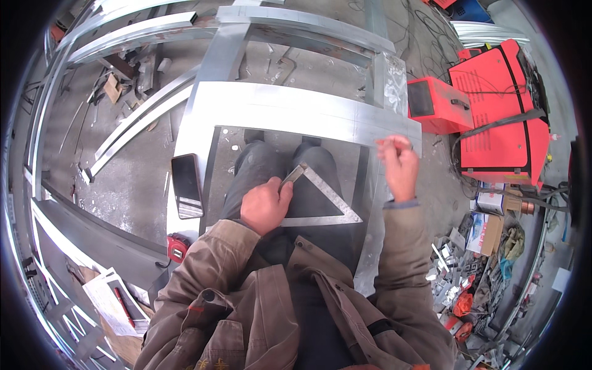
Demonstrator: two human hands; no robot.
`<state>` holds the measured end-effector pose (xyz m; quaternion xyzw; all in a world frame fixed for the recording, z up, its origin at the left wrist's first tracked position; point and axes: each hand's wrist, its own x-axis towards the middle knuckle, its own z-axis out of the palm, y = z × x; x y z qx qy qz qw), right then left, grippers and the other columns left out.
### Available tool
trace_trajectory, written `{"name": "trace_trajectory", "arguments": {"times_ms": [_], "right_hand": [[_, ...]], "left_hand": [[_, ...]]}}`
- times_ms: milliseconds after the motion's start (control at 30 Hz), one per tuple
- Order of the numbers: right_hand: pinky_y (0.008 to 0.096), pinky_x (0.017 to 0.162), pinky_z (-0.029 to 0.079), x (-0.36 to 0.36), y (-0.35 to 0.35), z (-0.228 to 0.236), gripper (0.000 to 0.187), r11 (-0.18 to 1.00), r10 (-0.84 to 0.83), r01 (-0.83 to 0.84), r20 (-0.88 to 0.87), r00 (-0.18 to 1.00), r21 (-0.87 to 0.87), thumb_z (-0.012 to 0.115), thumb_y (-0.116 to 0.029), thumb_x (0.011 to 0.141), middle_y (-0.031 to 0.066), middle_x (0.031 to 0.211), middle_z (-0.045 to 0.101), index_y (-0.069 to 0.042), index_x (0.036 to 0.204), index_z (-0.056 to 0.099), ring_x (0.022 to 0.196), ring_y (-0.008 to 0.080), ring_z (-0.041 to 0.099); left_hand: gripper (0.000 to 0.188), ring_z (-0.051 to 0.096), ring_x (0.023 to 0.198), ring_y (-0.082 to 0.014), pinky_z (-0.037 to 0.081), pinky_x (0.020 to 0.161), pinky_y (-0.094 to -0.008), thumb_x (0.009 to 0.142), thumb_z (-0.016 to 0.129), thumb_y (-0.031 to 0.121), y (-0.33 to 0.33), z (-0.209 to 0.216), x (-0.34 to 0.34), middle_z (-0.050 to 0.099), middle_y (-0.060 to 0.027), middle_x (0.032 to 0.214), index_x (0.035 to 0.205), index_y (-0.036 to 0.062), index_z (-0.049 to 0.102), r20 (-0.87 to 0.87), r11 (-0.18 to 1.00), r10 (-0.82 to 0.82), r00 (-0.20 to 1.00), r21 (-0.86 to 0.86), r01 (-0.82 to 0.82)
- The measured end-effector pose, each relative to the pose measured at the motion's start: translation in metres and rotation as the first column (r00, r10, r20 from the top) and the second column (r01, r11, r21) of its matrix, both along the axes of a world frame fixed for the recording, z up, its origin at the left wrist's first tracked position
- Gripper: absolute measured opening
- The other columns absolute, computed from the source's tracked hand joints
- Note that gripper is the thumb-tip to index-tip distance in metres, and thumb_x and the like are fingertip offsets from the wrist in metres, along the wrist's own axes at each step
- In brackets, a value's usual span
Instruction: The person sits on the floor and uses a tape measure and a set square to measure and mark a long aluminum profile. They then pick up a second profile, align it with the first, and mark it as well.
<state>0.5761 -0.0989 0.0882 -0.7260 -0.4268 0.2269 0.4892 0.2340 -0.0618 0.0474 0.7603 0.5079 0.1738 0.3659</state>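
My left hand (266,205) is closed on a metal triangle square (333,197), gripping its thicker edge above my lap. The square's corner points toward my right. Over the right end of the bright metal frame (271,102), my right hand (399,169) is raised with its fingers pinched. A small red thing (379,142) sticks out at those fingertips, too small to name for sure. On the frame's left side lies a dark smartphone (187,185). Just nearer to me sits a red tape measure (178,246), beside my left sleeve.
Red machine cases (499,117) with cables stand at the right. Below them are cardboard boxes (484,233) and a heap of metal scraps (447,271). Papers with a red pen (123,307) lie at the lower left. Long metal profiles (139,120) cross the far left.
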Motion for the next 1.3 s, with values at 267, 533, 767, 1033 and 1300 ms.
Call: {"name": "trace_trajectory", "arguments": {"times_ms": [267,533,767,1033,1300], "right_hand": [[0.0310,0.084,0.061,-0.081,-0.060,-0.007,0.022,0.997,0.073,-0.076,-0.066,0.995,-0.031,0.066,-0.012,0.114,0.0130,0.106,0.082,-0.001,0.133,0.072,0.092,0.0152,0.077],[0.0324,0.070,0.053,-0.119,-0.078,-0.001,0.022,0.980,0.155,-0.143,0.086,0.984,-0.138,0.074,-0.021,0.111,0.0069,0.083,0.074,0.001,0.116,0.077,0.075,0.0122,0.067],[0.0242,0.065,0.047,-0.105,-0.092,-0.015,0.023,0.993,0.102,-0.097,0.070,0.992,-0.072,0.074,-0.022,0.113,-0.0026,0.084,0.069,0.000,0.109,0.075,0.072,0.0040,0.057],[0.0257,0.071,0.048,-0.108,-0.086,0.018,0.016,0.996,0.088,-0.087,0.027,0.996,-0.023,0.076,-0.011,0.109,-0.0004,0.084,0.068,0.004,0.105,0.074,0.079,0.0050,0.056],[0.0329,0.068,0.047,-0.065,-0.094,0.000,0.023,0.991,-0.129,0.121,0.235,0.963,0.049,0.077,-0.021,0.108,0.0021,0.078,0.065,0.001,0.104,0.075,0.074,0.0119,0.054]], "left_hand": [[0.042,0.074,0.084,-0.0510,0.056,0.078,-0.0640,0.112,0.061,0.042,-0.004,0.000,-0.004,0.075,-0.0269,0.084,0.093,0.0041,0.067,0.020,0.999,-0.027,0.999,-0.034,0.028],[0.040,0.072,0.086,-0.0531,0.055,0.079,-0.0650,0.114,0.059,0.039,-0.010,0.009,-0.011,0.074,-0.0271,0.087,0.094,0.0056,0.067,0.141,0.998,-0.020,0.990,-0.056,0.028],[0.041,0.069,0.081,-0.0503,0.052,0.072,-0.0600,0.117,0.058,0.037,-0.021,0.039,-0.001,0.070,-0.0241,0.081,0.095,0.0035,0.066,0.305,0.998,-0.020,0.952,-0.045,0.036],[0.042,0.070,0.081,-0.0478,0.053,0.074,-0.0558,0.115,0.062,0.039,-0.021,0.048,-0.012,0.069,-0.0229,0.081,0.098,0.0014,0.067,0.286,0.986,-0.042,0.957,-0.141,0.085],[0.041,0.076,0.109,-0.0426,0.060,0.096,-0.0494,0.107,0.074,0.038,-0.032,0.037,-0.020,0.077,-0.0233,0.117,0.124,0.0012,0.075,0.264,0.990,0.074,0.962,-0.133,-0.040]]}}
